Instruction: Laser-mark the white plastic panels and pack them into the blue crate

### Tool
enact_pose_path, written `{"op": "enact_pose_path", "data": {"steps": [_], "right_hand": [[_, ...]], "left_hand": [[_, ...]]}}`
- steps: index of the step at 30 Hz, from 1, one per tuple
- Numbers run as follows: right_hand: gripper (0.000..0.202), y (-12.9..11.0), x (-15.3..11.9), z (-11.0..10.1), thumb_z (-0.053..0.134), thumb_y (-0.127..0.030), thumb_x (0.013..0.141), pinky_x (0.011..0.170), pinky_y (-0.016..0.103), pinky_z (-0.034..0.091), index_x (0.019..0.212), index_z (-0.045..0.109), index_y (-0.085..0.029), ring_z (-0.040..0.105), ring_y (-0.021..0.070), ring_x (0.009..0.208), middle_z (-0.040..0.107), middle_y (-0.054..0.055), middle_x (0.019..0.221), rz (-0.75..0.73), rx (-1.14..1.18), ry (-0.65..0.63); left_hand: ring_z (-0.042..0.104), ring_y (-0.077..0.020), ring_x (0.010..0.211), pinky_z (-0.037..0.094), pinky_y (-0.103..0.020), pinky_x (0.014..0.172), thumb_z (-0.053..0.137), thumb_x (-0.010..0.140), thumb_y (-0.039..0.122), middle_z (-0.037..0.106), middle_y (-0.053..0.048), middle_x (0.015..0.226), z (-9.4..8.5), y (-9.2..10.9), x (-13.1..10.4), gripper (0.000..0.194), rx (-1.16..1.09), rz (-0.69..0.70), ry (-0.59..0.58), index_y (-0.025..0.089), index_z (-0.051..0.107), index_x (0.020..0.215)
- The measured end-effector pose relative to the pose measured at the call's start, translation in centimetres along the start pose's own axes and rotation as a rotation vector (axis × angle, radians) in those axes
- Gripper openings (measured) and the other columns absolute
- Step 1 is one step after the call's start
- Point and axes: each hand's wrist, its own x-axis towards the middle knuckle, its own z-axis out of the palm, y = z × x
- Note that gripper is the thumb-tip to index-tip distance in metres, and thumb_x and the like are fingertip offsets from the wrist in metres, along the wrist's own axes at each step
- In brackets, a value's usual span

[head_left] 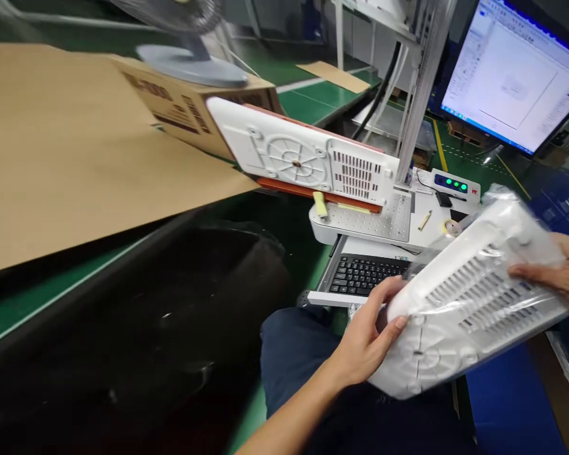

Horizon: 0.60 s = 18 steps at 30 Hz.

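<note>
Tilted above my lap is a white plastic panel [478, 297] with slotted vents and a round ribbed part, wrapped in a clear plastic bag [507, 218]. My left hand [370, 338] grips its left edge, thumb on the face. At its right end my right hand [562, 272] holds on too, thumb over the bag; its other fingers are hidden behind. A similar unwrapped white panel [296, 155] stands on edge on an orange holder [317, 195] at the perforated metal workstation [360, 226].
A black keyboard [365, 273] sits on a pull-out tray below the workstation. To the right are a monitor [512, 76], a control box [455, 185] with green lights and a tape roll [450, 227]. At left, cardboard [76, 151], a fan on a carton [184, 114] and a large black bag [123, 328].
</note>
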Motion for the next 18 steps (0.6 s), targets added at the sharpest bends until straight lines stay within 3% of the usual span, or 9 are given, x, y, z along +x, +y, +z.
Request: {"op": "enact_pose_path", "data": {"steps": [2,5,8,11,13,15,18], "right_hand": [[0.100,-2.8,1.7,1.5,0.032,-0.118,0.079,0.063,0.036,0.038,0.088,0.077,-0.029,0.069,0.0279,0.068,0.075,0.005,0.074,-0.100,-0.017,-0.084],[0.075,-4.9,3.3,3.7,0.052,-0.099,0.093,0.061,0.035,0.034,0.091,0.074,-0.027,0.069,0.0282,0.066,0.075,0.003,0.074,-0.181,-0.109,-0.100],[0.055,-5.1,4.0,5.1,0.068,-0.081,0.098,0.061,0.035,0.036,0.102,0.074,-0.026,0.072,0.0295,0.071,0.076,0.002,0.077,-0.277,-0.113,-0.022],[0.049,-4.2,3.7,5.5,0.069,-0.073,0.102,0.067,0.036,0.045,0.119,0.075,-0.027,0.077,0.0298,0.081,0.081,0.002,0.094,-0.399,0.019,0.066],[0.046,-3.0,3.5,5.9,0.070,-0.069,0.105,0.078,0.039,0.055,0.126,0.076,-0.029,0.079,0.0290,0.093,0.082,0.003,0.111,-0.454,0.179,0.134],[0.047,-1.7,3.2,7.1,0.074,-0.066,0.105,0.103,0.044,0.058,0.133,0.076,-0.029,0.076,0.0315,0.118,0.079,0.006,0.130,-0.489,0.376,0.254],[0.068,0.3,2.1,11.5,0.082,-0.070,0.098,0.133,0.056,0.041,0.149,0.067,-0.027,0.054,0.0380,0.154,0.062,0.013,0.160,-0.426,0.716,0.520]], "left_hand": [[0.067,-0.0370,0.144,0.054,-0.049,0.123,0.066,0.108,0.054,0.068,-0.018,0.159,-0.1,-0.5,-0.3,0.066,0.011,-0.058,-0.039,0.020,0.055,0.164],[0.073,-0.0370,0.130,0.059,-0.047,0.111,0.068,0.105,0.059,0.076,-0.018,0.145,0.2,-2.3,-1.2,0.062,0.013,-0.119,0.010,0.018,0.065,0.151],[0.076,-0.0350,0.120,0.062,-0.044,0.104,0.075,0.101,0.060,0.079,-0.016,0.133,0.4,-4.4,-2.4,0.061,0.002,-0.132,0.109,0.017,0.068,0.144],[0.076,-0.0359,0.123,0.062,-0.045,0.107,0.083,0.095,0.058,0.078,-0.016,0.137,0.4,-6.3,-4.0,0.067,0.007,-0.125,0.152,0.019,0.067,0.148],[0.075,-0.0368,0.127,0.062,-0.046,0.109,0.088,0.092,0.057,0.077,-0.016,0.141,0.3,-7.3,-5.1,0.071,0.010,-0.134,0.166,0.022,0.068,0.150],[0.074,-0.0386,0.133,0.061,-0.048,0.113,0.091,0.089,0.056,0.074,-0.016,0.148,0.2,-8.0,-6.2,0.075,0.002,-0.142,0.184,0.024,0.067,0.153],[0.071,-0.0416,0.140,0.060,-0.051,0.118,0.093,0.088,0.054,0.071,-0.018,0.155,0.0,-8.7,-7.6,0.081,-0.008,-0.168,0.203,0.024,0.064,0.158]]}}
